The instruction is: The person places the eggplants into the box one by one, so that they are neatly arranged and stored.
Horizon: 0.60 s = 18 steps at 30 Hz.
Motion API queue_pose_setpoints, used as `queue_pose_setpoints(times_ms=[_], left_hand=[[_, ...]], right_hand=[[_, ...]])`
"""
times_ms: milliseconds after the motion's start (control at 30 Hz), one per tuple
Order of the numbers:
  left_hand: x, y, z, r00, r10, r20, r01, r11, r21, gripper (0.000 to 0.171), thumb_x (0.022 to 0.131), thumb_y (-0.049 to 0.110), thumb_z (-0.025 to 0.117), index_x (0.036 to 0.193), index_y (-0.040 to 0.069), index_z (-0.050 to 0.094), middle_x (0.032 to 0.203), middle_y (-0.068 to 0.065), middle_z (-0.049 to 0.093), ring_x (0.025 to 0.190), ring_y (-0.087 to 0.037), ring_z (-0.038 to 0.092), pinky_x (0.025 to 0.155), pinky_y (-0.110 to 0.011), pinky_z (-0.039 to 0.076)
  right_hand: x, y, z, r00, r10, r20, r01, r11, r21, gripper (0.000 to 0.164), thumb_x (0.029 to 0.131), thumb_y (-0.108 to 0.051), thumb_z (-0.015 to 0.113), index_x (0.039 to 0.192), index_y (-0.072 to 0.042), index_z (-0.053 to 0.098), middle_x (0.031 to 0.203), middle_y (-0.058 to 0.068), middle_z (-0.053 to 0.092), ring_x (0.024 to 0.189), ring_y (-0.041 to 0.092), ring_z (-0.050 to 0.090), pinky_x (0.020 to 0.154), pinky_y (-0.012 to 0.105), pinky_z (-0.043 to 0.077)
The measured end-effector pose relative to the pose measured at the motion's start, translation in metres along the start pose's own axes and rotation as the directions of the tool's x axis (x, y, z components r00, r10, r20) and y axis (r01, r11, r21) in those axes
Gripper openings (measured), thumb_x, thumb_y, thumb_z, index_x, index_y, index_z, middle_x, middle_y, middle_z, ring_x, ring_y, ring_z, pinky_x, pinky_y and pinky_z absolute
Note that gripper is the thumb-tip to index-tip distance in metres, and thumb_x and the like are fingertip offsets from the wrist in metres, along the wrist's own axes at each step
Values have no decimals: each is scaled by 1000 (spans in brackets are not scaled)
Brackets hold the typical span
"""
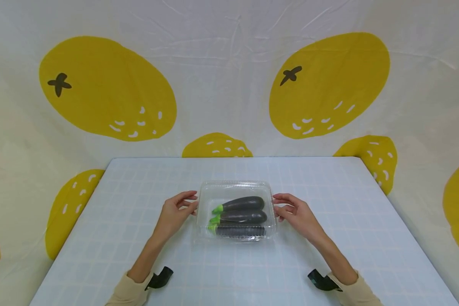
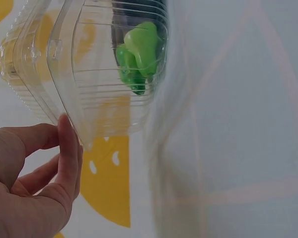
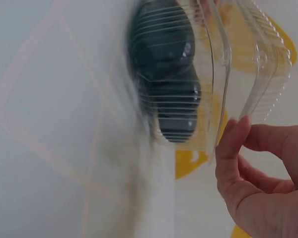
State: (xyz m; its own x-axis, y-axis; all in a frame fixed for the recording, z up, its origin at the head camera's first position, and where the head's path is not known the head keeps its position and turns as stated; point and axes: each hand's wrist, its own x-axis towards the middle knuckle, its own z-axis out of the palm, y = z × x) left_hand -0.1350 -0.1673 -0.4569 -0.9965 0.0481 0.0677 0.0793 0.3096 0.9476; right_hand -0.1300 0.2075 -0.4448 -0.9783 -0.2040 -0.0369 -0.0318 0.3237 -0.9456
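Observation:
A clear plastic clamshell container (image 1: 235,188) with ridged sides sits on the table in the head view. Inside lie three dark eggplants (image 1: 245,217), green stem ends toward the left. My left hand (image 1: 174,214) pinches the container's left edge between thumb and finger. On the opposite side, my right hand (image 1: 296,215) pinches the right edge in the same way. Green stem ends (image 2: 143,47) show through the wall in the left wrist view, and rounded dark eggplant ends (image 3: 176,91) in the right wrist view. Whether the lid is fully pressed down, I cannot tell.
A pale checked cloth (image 1: 111,250) covers the table around the container. Behind it hangs a white curtain (image 1: 222,85) printed with large yellow fruit shapes. Black wrist straps (image 1: 160,278) sit by both beige sleeves.

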Motion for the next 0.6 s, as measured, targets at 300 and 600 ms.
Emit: queue_pose_setpoints(times_ms=[300,600], left_hand=[[-2,-3,3,999,-2,-41,4,999,53,39,95,11,75,131,0,66,107,-15,70,75,-20,69,69,-37,61],[-10,-5,0,999,-46,10,46,998,36,38,98,18,73,130,-1,66,103,-15,69,74,-23,68,65,-31,59]], right_hand=[[-1,7,3,999,-29,-42,25,994,-110,38,98,-15,73,132,-2,62,127,20,64,83,20,69,69,26,58],[-9,12,3,999,-44,-22,42,994,-104,40,98,-14,72,133,-1,59,115,17,63,80,22,68,68,28,58]])
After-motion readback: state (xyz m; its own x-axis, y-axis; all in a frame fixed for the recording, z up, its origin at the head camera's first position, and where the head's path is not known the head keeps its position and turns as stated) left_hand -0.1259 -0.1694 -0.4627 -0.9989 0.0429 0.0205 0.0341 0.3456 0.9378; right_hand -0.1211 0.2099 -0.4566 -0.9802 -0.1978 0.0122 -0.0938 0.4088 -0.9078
